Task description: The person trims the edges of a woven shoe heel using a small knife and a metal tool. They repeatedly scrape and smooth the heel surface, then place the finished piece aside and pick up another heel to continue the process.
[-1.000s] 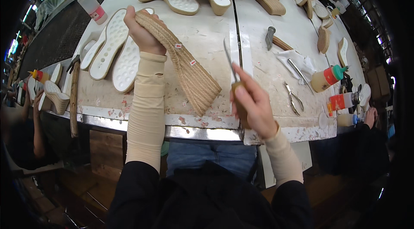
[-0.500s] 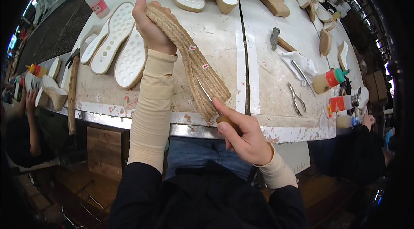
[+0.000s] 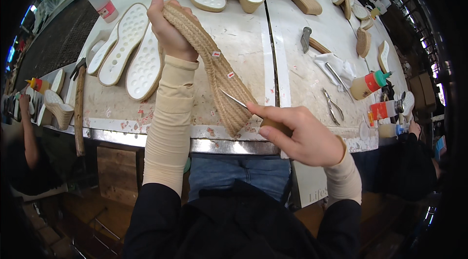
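My left hand (image 3: 171,30) is closed round the toe end of a braided, rope-covered wedge shoe sole (image 3: 214,59), holding it tilted above the table. Two small arrow stickers mark its side. In my right hand (image 3: 304,132) is an awl (image 3: 235,98), its brown handle in my fist and my index finger stretched along the thin metal shaft. The awl's tip touches the braid near the wide heel end, or lies just over it; which one I cannot tell.
White-topped wedge soles (image 3: 124,44) lie left on the worktable (image 3: 234,39), with more piled at the back. A hammer (image 3: 80,108) hangs over the front edge. On the right are another hammer (image 3: 312,42), pliers (image 3: 333,106) and glue bottles (image 3: 369,86). Co-workers sit at both sides.
My right hand has moved right and turned, so the awl now lies flatter across the braid. My left hand keeps its hold on the wedge sole. The view has shifted slightly.
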`<state>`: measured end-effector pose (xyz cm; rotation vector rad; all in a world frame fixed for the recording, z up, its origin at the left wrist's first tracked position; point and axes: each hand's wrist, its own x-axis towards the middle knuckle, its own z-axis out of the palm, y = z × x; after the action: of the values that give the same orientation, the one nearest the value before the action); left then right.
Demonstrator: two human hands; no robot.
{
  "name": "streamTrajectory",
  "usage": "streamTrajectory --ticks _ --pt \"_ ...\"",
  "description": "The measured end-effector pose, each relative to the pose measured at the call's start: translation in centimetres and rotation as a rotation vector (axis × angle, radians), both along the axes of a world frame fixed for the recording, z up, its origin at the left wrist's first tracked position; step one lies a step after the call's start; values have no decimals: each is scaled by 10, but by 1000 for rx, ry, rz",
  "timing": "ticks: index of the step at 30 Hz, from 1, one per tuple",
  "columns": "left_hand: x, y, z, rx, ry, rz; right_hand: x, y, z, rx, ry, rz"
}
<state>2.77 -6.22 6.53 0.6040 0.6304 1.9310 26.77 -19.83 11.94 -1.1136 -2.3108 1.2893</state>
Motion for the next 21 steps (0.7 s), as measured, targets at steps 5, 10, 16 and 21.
streamTrajectory --ticks 5,10,16,21 --pt "1 -2 3 9 -28 -33 -1 15 4 -118 35 32" --pt "0 -3 2 53 -5 -47 0 19 13 -46 -59 109" --pt "3 -4 4 59 -11 -27 -7 22 27 205 -207 199" --pt "1 -5 3 28 -1 11 -18 -4 37 563 -546 219"
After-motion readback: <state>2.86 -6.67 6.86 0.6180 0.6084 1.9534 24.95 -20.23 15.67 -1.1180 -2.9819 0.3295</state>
